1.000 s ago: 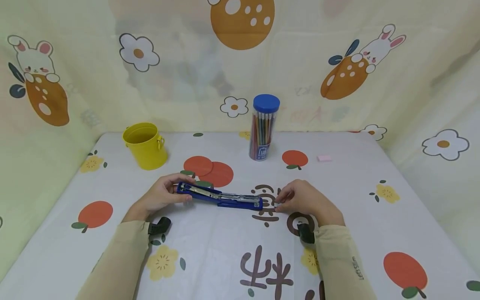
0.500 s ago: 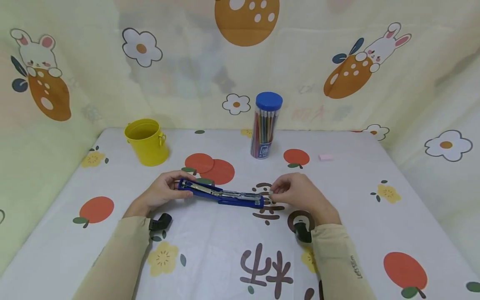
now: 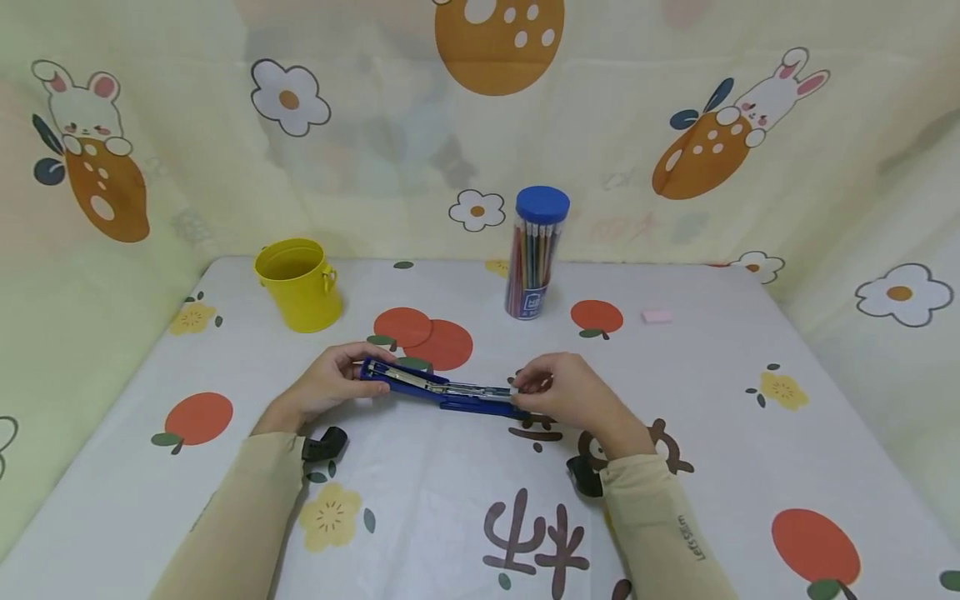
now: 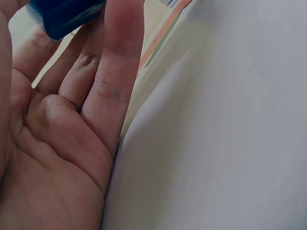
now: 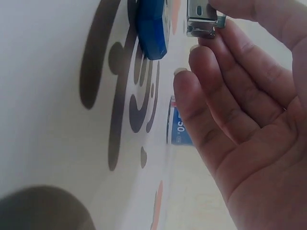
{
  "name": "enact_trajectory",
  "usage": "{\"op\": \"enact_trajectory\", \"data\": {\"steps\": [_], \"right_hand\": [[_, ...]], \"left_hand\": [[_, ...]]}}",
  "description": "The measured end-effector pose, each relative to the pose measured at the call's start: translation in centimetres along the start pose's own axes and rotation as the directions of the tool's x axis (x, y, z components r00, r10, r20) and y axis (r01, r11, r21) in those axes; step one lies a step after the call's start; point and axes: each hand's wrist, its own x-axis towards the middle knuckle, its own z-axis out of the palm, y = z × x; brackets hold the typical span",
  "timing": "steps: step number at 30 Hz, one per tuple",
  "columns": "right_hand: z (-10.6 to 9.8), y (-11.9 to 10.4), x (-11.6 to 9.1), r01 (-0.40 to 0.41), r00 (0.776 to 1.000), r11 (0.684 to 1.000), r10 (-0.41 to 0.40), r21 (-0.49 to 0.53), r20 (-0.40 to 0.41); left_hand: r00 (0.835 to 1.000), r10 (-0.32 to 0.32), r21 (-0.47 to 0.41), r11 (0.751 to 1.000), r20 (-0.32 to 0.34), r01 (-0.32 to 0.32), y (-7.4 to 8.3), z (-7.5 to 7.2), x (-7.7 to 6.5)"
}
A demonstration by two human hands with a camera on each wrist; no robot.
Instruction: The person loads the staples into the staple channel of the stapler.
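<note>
A blue stapler (image 3: 420, 385) is spread wide, its metal inner parts facing up, held just over the table. My left hand (image 3: 325, 385) grips its left end between thumb and fingers; in the left wrist view a blue end of the stapler (image 4: 64, 17) shows beyond the palm. At the other end, my right hand (image 3: 568, 392) has thumb and forefinger pinched on the metal magazine's tip. The right wrist view shows that metal tip (image 5: 201, 17) between thumb and forefinger, the other fingers (image 5: 192, 98) extended below, and the blue base end (image 5: 153, 28) beside them.
A yellow bucket (image 3: 300, 292) stands at the back left. Behind the hands is a clear tube of pencils (image 3: 534, 254) with a blue lid. A small pink eraser (image 3: 657, 317) lies at the back right, on the printed tablecloth (image 3: 420, 517).
My right hand has moved left from beside the stapler onto its right end. My left hand keeps its grip, and the stapler stays in nearly the same place.
</note>
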Motion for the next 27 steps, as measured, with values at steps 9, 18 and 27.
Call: {"op": "enact_trajectory", "data": {"steps": [9, 18, 27], "right_hand": [[0.13, -0.50, 0.13, 0.020, 1.000, 0.999, -0.019, -0.048, 0.011], [0.20, -0.69, 0.03, 0.052, 0.999, 0.993, -0.051, -0.102, 0.008], [-0.21, -0.38, -0.10, 0.044, 0.999, 0.995, -0.042, -0.094, 0.024]], "left_hand": [[1.000, 0.000, 0.004, 1.000, -0.004, 0.000, 0.04, -0.01, -0.09], [1.000, 0.002, 0.015, 1.000, -0.006, -0.002, -0.11, 0.03, 0.07], [1.000, -0.004, 0.008, 1.000, -0.002, 0.004, -0.03, -0.06, -0.04]]}}
